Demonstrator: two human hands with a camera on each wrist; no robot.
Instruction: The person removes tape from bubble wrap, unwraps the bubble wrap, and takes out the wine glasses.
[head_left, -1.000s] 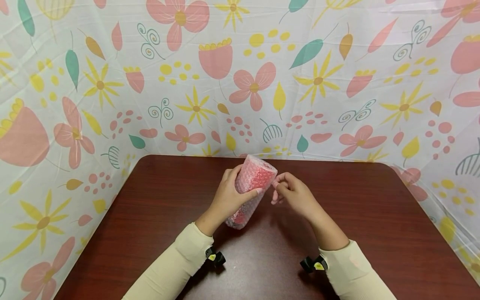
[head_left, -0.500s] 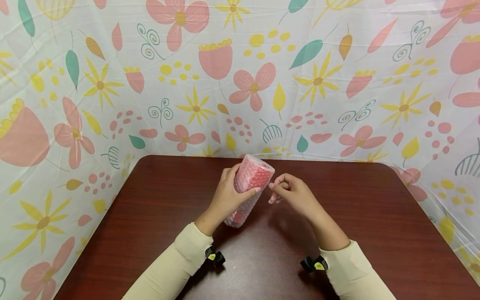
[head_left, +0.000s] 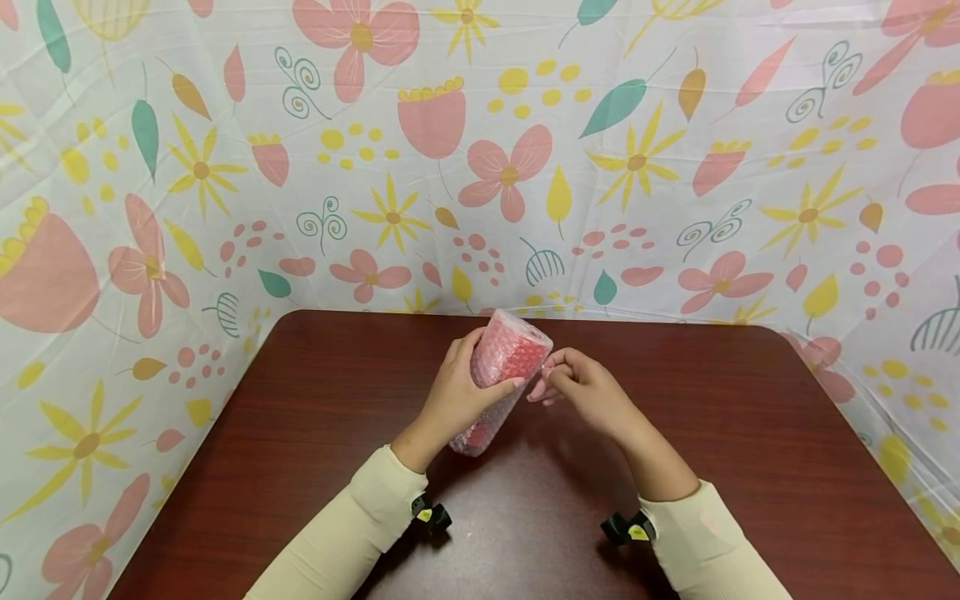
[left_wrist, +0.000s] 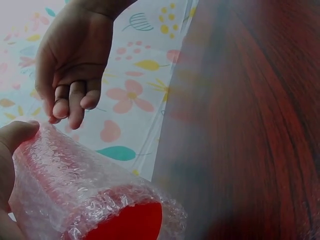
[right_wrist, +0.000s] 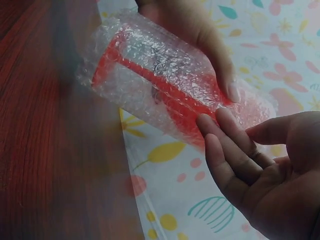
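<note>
A red and whitish cylinder wrapped in clear bubble wrap [head_left: 506, 354] is held tilted above the table by my left hand [head_left: 462, 389]. The left thumb lies across its near side, and the other fingers go behind it, mostly hidden. In the left wrist view, a round red end [left_wrist: 132, 222] shows through the wrap's opening. My right hand [head_left: 588, 387] is at the package's right side, fingers bent, thumb and index tips right at the wrap's edge. From the right wrist view, the right fingertips [right_wrist: 204, 121] overlap the wrap; I cannot tell whether they pinch it.
The dark reddish-brown table [head_left: 337, 367] lies under both hands. A white cloth with a flower print [head_left: 480, 192] hangs behind and at both sides of it. Black wrist cameras [head_left: 431, 514] are strapped at both cream sleeves [head_left: 367, 508].
The package shifts slightly left, then back to the right. The right hand's lower fingers move a little left towards the package; the left hand keeps its hold.
</note>
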